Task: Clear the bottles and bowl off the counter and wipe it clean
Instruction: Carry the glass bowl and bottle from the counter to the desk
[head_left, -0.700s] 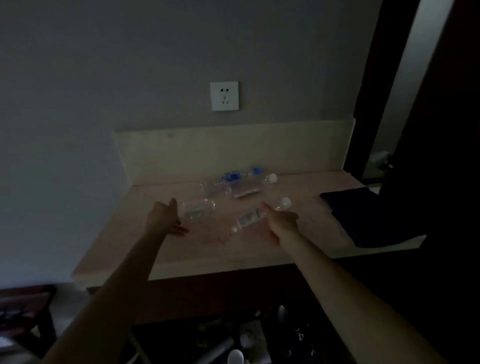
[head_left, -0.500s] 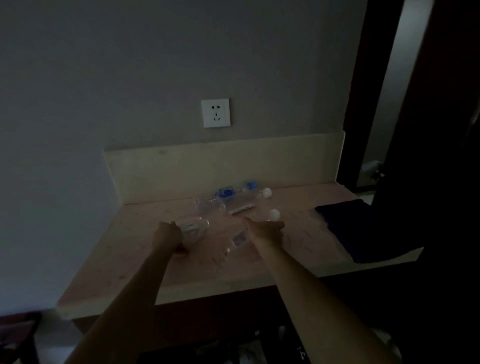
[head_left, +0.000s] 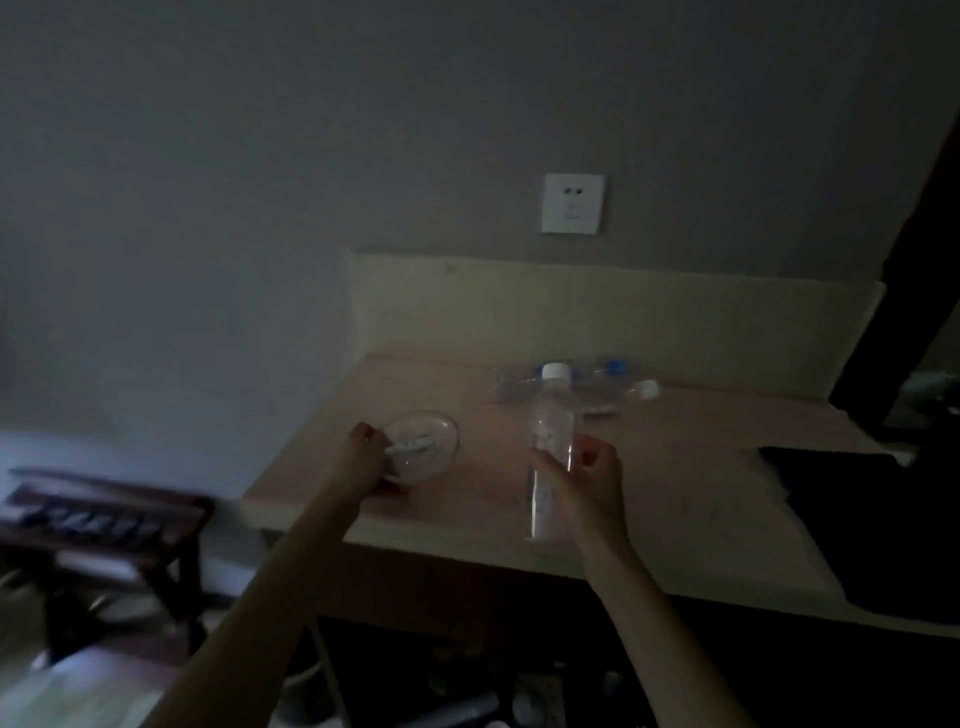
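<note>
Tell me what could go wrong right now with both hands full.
The bowl is glass and the left hand pinches only its near rim by the counter edge, so it might slip and break. The right hand lifts a clear bottle upright; swinging it back could knock the bottles lying behind. The dim light makes clear items easy to misjudge.

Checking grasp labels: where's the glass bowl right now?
Head view: the bowl sits near the counter's left front edge, gripped by the left hand, left of the upright bottle.
</note>
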